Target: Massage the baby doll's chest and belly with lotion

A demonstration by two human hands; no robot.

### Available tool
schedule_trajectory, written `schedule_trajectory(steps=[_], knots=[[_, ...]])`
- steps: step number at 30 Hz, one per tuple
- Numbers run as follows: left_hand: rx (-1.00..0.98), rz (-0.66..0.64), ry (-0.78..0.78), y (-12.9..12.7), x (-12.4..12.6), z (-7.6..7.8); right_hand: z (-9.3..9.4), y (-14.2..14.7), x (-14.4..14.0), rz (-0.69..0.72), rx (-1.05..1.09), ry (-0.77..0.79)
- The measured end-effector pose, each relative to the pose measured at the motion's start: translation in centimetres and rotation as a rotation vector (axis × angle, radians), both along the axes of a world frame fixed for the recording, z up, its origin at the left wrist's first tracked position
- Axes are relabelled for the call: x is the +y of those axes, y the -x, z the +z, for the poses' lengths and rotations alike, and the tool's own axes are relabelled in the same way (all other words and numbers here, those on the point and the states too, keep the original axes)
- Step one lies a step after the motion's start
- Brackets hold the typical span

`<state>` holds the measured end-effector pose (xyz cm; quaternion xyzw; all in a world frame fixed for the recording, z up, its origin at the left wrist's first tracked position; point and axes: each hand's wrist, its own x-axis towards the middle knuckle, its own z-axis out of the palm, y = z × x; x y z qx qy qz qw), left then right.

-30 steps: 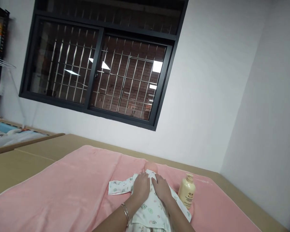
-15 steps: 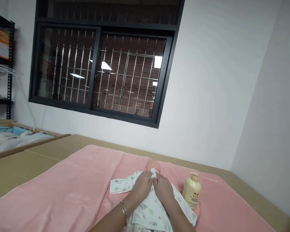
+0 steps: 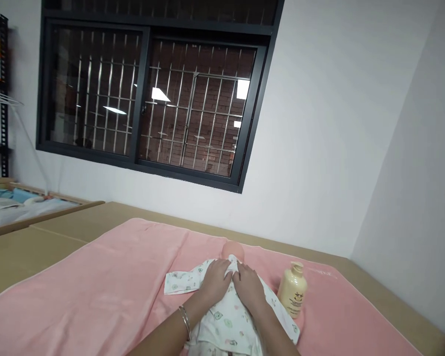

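Note:
A doll lies on its back or front, which I cannot tell, with its round head at the far end. It wears a white long-sleeved baby top printed with small green and pink figures. My left hand rests on the top's upper left part, fingers stretched out toward the collar. Beside it my right hand lies on the upper right part, fingers laid forward in the same way. The thumbs nearly meet at the middle. What is under the palms is hidden. One sleeve spreads left, the other reaches down to the right.
A pale yellow bottle stands right of the doll. Both are on a pink blanket over a tan table. At the left are a wooden-edged bin with cloths and a black shelf. A barred window is in the wall behind.
The camera view has shifted slightly, so the scene sits a little higher and more to the left. Both hands keep nearly the same place on the baby top.

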<state>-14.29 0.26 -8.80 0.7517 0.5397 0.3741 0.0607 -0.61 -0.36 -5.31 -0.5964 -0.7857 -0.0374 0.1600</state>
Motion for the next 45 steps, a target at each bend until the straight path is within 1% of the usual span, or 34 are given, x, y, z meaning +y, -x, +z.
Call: schedule_trajectory(steps=[2,3,5,7,8,9,11,13,14,15,18,19,21,22,24,26,27,28,29,30,34,35,37,39,41,43,45], knots=[[0.015,-0.023,-0.02,0.0,0.0,0.1,0.1,0.5,-0.5,-0.022,-0.049,0.0],[0.012,-0.009,-0.026,0.0,0.0,0.1,0.2,0.6,-0.6,-0.041,-0.06,0.004],[-0.014,0.073,-0.014,0.0,0.1,-0.1,0.1,0.4,-0.6,-0.063,-0.048,0.015],[-0.039,0.153,0.02,-0.1,0.2,-0.3,-0.1,-0.2,-0.2,-0.047,-0.013,0.021],[-0.042,0.17,0.029,-0.1,0.3,-0.4,-0.2,-0.5,0.0,-0.036,0.001,0.021],[-0.04,0.165,0.026,-0.1,0.4,-0.4,-0.3,-0.8,0.3,-0.026,0.01,0.02],[-0.033,0.092,-0.015,-0.3,0.4,-0.4,-0.5,-1.0,0.5,-0.001,0.002,0.006],[-0.037,0.031,-0.062,-0.5,0.2,-0.4,-0.5,-0.6,0.3,0.017,-0.014,-0.011],[-0.044,0.032,-0.078,-0.7,0.0,-0.4,-0.4,-0.1,0.0,0.001,-0.025,-0.015],[-0.05,0.056,-0.09,-0.8,-0.1,-0.4,-0.4,0.4,-0.4,-0.039,-0.04,-0.017],[-0.047,0.187,-0.093,-1.0,-0.5,-0.6,-0.5,1.7,-1.1,-0.191,-0.083,-0.005],[-0.044,0.227,-0.078,-1.0,-0.6,-0.7,-0.6,1.9,-1.2,-0.202,-0.089,-0.004],[-0.033,0.27,-0.044,-0.9,-0.4,-0.7,-0.7,1.8,-0.9,-0.17,-0.075,-0.01],[-0.02,0.263,-0.037,-0.9,-0.3,-0.6,-0.8,1.5,-0.6,-0.149,-0.058,-0.014],[0.027,0.175,-0.052,-0.8,-0.1,-0.5,-0.7,0.9,-0.2,-0.097,-0.018,-0.027],[0.063,0.057,-0.085,-0.9,-0.1,-0.3,-0.4,0.5,-0.1,-0.006,0.011,-0.039],[0.061,0.024,-0.099,-0.9,-0.1,-0.2,-0.2,0.4,-0.2,0.046,0.016,-0.042],[0.047,0.017,-0.109,-0.9,-0.2,-0.2,0.1,0.4,-0.4,0.084,0.013,-0.041],[0.027,0.033,-0.116,-1.0,-0.4,-0.2,0.4,0.5,-0.7,0.096,0.004,-0.031],[0.007,0.065,-0.118,-1.0,-0.5,-0.3,0.7,0.6,-1.0,0.071,-0.008,-0.013],[-0.015,0.218,-0.067,-0.8,-0.6,-0.4,1.2,0.9,-1.6,-0.193,-0.034,0.025],[-0.012,0.237,-0.049,-0.7,-0.5,-0.4,1.2,0.9,-1.5,-0.214,-0.032,0.012],[0.003,0.218,-0.032,-0.5,-0.3,-0.3,1.0,0.7,-1.1,-0.159,-0.024,-0.016],[0.021,0.16,-0.045,-0.4,-0.3,-0.2,0.8,0.4,-0.6,-0.068,-0.017,-0.027],[0.03,0.132,-0.064,-0.3,-0.4,-0.2,0.7,0.4,-0.6,-0.027,-0.016,-0.019],[0.028,0.151,-0.066,-0.3,-0.6,-0.3,0.8,0.5,-0.9,-0.049,-0.018,-0.003],[0.022,0.188,-0.055,-0.4,-0.7,-0.4,1.0,0.7,-1.3,-0.117,-0.015,0.021]])
